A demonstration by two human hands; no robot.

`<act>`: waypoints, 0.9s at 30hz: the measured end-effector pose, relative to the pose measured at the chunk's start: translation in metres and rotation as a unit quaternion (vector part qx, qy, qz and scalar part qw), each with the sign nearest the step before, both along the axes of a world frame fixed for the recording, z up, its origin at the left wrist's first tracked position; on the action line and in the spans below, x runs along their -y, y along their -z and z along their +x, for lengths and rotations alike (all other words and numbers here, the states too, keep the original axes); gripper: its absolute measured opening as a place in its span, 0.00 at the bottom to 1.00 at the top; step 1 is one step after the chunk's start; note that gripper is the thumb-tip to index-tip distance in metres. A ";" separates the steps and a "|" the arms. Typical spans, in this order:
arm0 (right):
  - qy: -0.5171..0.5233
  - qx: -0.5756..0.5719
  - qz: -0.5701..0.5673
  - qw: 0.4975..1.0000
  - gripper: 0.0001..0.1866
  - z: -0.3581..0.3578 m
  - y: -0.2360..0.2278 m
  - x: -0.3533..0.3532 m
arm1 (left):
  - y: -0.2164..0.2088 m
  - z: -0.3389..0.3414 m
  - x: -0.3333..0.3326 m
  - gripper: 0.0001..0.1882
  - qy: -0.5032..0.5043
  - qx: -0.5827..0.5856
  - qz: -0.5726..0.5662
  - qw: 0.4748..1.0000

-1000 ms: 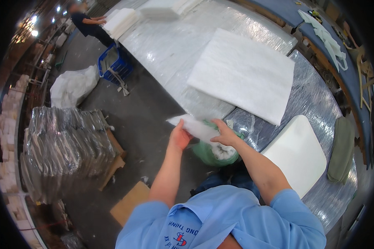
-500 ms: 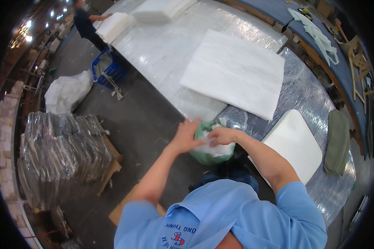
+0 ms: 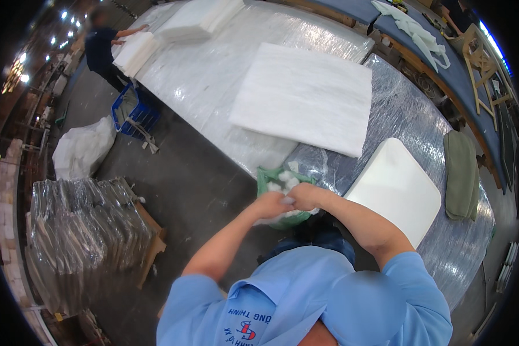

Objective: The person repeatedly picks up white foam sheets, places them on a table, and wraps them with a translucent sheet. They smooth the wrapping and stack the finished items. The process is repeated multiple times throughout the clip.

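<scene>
A green bag [image 3: 263,176] full of white fluffy stuffing [image 3: 277,185] stands at the near edge of the wrapped table. Over its mouth my two hands meet. My left hand [image 3: 271,206] is closed on a small tuft of the stuffing. My right hand [image 3: 305,196] pinches the same tuft from the other side, fingers curled. The bag's lower part and some fingertips are hidden. Beyond the bag lies a thick white batting sheet [image 3: 305,98]. Right of my right hand rests a white foam cushion [image 3: 395,190] with rounded corners.
A folded olive cloth [image 3: 461,176] lies at the right. At far left a co-worker [image 3: 100,49] handles white sheets [image 3: 135,53]. A blue basket [image 3: 147,121], a white sack [image 3: 85,149] and a stack of plastic-wrapped pieces [image 3: 86,230] stand on the floor.
My left hand has moved from the bag's left rim to meet my right hand, and its fingers have closed on the stuffing. The whole view has shifted slightly.
</scene>
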State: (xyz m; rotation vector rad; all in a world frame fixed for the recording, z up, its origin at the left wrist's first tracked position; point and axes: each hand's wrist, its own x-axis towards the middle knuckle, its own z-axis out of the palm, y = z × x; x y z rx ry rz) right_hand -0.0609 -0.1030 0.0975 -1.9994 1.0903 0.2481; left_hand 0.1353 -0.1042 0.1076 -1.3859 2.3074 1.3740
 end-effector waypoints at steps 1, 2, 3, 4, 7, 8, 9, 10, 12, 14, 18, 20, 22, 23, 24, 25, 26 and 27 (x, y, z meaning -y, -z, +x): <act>-0.013 0.000 -0.007 1.000 0.19 0.007 -0.006 -0.003 | 0.008 0.007 -0.002 0.18 0.003 -0.011 0.021 1.000; -0.026 -0.001 -0.015 1.000 0.18 0.014 -0.011 -0.005 | 0.016 0.014 -0.006 0.18 0.004 -0.022 0.041 0.999; -0.031 -0.016 -0.017 0.999 0.17 0.012 -0.007 -0.009 | 0.018 0.011 -0.007 0.18 0.018 -0.002 0.031 0.999; -0.037 -0.032 -0.020 0.999 0.16 0.012 -0.003 -0.012 | 0.020 0.008 -0.009 0.18 0.029 0.019 0.021 0.999; -0.045 -0.020 -0.044 0.998 0.12 0.009 0.006 -0.030 | 0.022 0.010 -0.022 0.17 0.035 0.041 0.015 0.998; -0.048 -0.005 -0.059 0.997 0.11 0.009 0.008 -0.038 | 0.021 0.012 -0.030 0.17 0.044 0.050 0.004 0.998; -0.051 0.011 -0.077 0.996 0.11 0.009 0.011 -0.045 | 0.020 0.016 -0.036 0.17 0.053 0.059 -0.009 0.997; -0.056 0.039 -0.113 0.991 0.08 0.005 0.016 -0.054 | 0.015 0.014 -0.041 0.17 0.070 0.055 0.007 0.996; -0.052 0.063 -0.085 0.993 0.08 0.001 0.022 -0.065 | 0.005 0.019 -0.053 0.17 0.067 0.004 0.023 0.997; -0.046 0.097 -0.080 0.991 0.08 0.005 0.024 -0.076 | -0.001 0.030 -0.059 0.17 0.083 -0.019 0.021 0.996; -0.010 0.178 -0.111 0.978 0.08 0.023 0.022 -0.093 | -0.033 0.053 -0.059 0.18 0.021 -0.065 0.155 0.986; 0.013 0.184 -0.117 0.976 0.08 0.028 0.014 -0.092 | -0.051 0.059 -0.055 0.18 -0.007 -0.077 0.201 0.976; 0.029 0.178 -0.129 0.975 0.08 0.031 0.010 -0.090 | -0.062 0.061 -0.049 0.16 -0.030 -0.061 0.241 0.968; 0.035 0.170 -0.138 0.975 0.08 0.031 0.009 -0.087 | -0.067 0.063 -0.045 0.16 -0.043 -0.052 0.262 0.963; 0.043 0.161 -0.148 0.975 0.08 0.029 0.007 -0.083 | -0.078 0.063 -0.040 0.15 -0.065 -0.057 0.280 0.956; 0.112 0.141 -0.181 0.967 0.09 0.016 0.017 -0.083 | -0.090 0.062 -0.034 0.15 -0.084 -0.063 0.299 0.949; 0.181 0.120 -0.212 0.953 0.11 -0.007 0.026 -0.085 | -0.100 0.065 -0.028 0.15 -0.102 -0.069 0.317 0.940; 0.286 0.058 -0.152 0.944 0.15 -0.042 0.031 -0.079 | -0.113 0.086 -0.019 0.13 -0.118 -0.066 0.287 0.948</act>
